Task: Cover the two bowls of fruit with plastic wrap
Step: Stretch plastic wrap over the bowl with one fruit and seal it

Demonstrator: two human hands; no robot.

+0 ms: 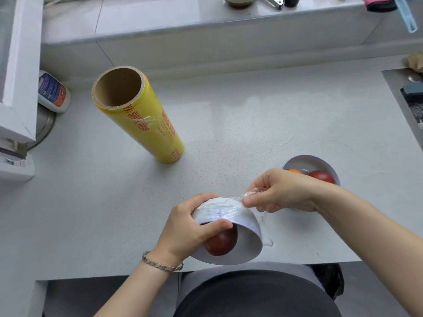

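looks like the left hand [190, 232] grips the tipped bowl [247, 227], mouth facing the person, while the right hand [281, 191] pinches the wrap [225, 208] just right of the bowl's base, so right's the puller imo

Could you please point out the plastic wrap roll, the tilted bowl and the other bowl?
plastic wrap roll [146, 124]: head view, yellow side.
tilted bowl [248, 245]: head view, white inner wall.
other bowl [309, 162]: head view, far inner wall.

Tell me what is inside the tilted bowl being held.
One dark red fruit shows inside the bowl; the left hand covers part of it and whatever lies behind.
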